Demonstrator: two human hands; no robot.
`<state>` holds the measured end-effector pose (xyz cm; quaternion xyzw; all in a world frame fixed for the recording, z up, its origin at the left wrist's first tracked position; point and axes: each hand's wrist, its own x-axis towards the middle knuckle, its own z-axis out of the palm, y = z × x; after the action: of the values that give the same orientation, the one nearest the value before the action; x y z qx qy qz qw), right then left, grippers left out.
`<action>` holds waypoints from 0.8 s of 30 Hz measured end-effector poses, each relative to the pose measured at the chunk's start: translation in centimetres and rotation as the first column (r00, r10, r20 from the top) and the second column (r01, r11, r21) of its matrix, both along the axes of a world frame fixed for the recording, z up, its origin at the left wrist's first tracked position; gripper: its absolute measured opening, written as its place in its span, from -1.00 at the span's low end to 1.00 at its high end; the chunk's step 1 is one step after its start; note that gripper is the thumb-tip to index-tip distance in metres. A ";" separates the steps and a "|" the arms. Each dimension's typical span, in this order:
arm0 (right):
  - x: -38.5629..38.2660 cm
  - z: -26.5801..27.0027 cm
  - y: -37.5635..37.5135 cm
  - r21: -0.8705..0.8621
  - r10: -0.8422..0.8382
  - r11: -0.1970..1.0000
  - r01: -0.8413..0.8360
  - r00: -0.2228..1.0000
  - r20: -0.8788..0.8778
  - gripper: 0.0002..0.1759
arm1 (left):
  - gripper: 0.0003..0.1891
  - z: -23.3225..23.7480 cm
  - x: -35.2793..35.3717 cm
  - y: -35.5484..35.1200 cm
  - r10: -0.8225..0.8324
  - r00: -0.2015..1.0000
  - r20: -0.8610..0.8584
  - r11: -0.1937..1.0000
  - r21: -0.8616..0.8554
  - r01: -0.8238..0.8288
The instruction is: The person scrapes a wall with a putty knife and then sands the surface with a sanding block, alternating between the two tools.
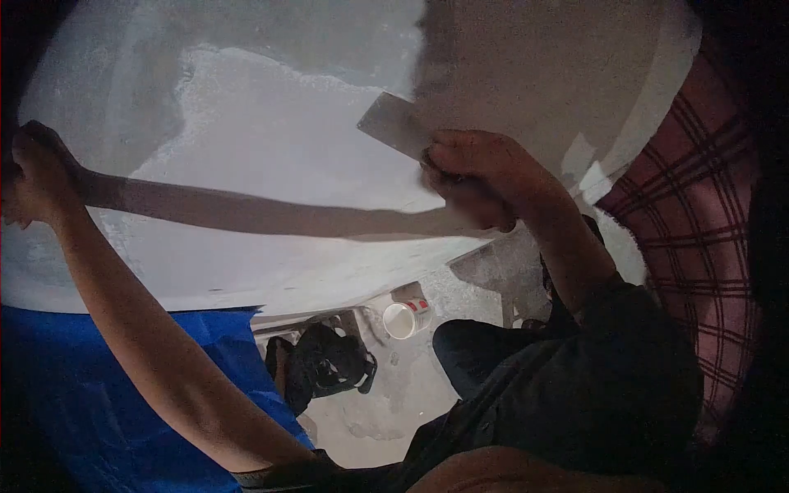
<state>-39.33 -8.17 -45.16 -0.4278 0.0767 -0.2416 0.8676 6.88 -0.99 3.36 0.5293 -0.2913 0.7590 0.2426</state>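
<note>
My right hand (481, 168) is closed around the handle of a putty knife (389, 123). Its flat, wide blade points up and to the left, right at the edge of a pale, smooth patch of filler (271, 148) on the grey wall surface (329, 33). At the far left, my left hand (37, 181) is close to the same surface with its fingers curled, partly cut off by the frame edge; I cannot tell what is in it. A long band of arm shadow crosses the pale patch between the hands.
Below the surface, a white bucket (400, 320) with red marks stands on the dusty floor (374, 415). Beside it lies a black bag-like item (333, 361). Blue sheeting (205, 345) hangs at lower left, and red plaid cloth (674, 205) lines the right side.
</note>
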 end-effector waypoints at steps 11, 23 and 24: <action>-0.5 1.4 0.7 -0.008 -0.068 0.998 0.067 0.996 -0.054 -0.67 | -0.10 -4.8 -8.1 0.2 -0.192 0.970 0.152 0.979 0.102 0.177; -0.7 1.7 0.8 -0.003 -0.033 0.999 0.033 0.998 -0.046 -0.65 | -0.11 -4.7 -10.7 1.3 -0.320 0.946 0.041 0.926 0.223 0.304; -0.7 1.9 0.8 -0.004 -0.034 0.999 0.034 0.998 -0.045 -0.65 | -0.11 -4.7 -10.5 1.1 -0.321 0.946 0.042 0.926 0.222 0.305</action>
<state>-40.00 -7.35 -43.24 -0.4332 0.1032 -0.2469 0.8607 -3.65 0.12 -1.32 0.4692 -0.4605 0.6949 0.2913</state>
